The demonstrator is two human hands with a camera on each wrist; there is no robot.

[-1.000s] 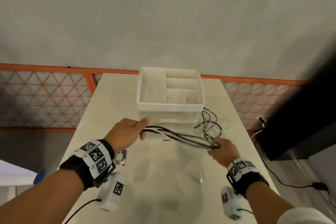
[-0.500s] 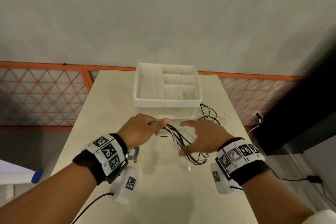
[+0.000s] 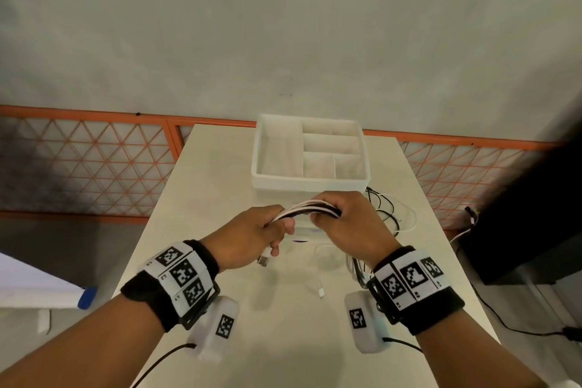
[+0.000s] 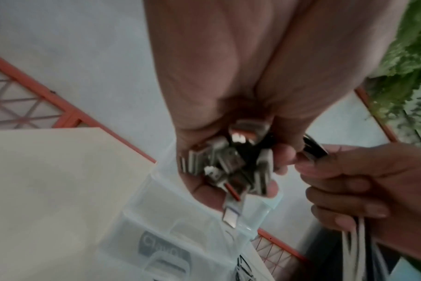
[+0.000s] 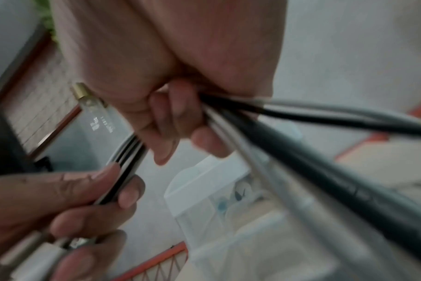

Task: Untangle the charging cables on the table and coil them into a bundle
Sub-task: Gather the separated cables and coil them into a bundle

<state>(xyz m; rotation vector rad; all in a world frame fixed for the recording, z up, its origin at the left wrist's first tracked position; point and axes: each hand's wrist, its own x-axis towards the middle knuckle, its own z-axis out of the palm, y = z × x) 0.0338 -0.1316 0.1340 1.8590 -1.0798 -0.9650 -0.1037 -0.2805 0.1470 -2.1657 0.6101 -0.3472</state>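
A bunch of black and white charging cables [image 3: 307, 210] runs between both hands above the table [image 3: 204, 198], just in front of the white box. My left hand [image 3: 267, 230] grips the end with several plugs [image 4: 228, 165] bunched in its palm. My right hand [image 3: 337, 217] grips the same cables [image 5: 301, 144] a short way along, close beside the left. Loose strands hang below the right wrist [image 3: 356, 268], and one white cable end with its plug [image 3: 320, 292] lies on the table. More black and white cable [image 3: 387, 211] lies tangled to the right of the box.
A white compartment tray sits on a clear plastic box [image 3: 310, 180] at the table's far middle. An orange lattice fence [image 3: 94, 164] runs behind the table. Dark furniture [image 3: 535, 214] stands at the right, with a black cord on the floor.
My right hand let go, opened, then closed on the cables close to the left hand. The stretched bunch is now short between the hands, and both hands have lifted towards the box.
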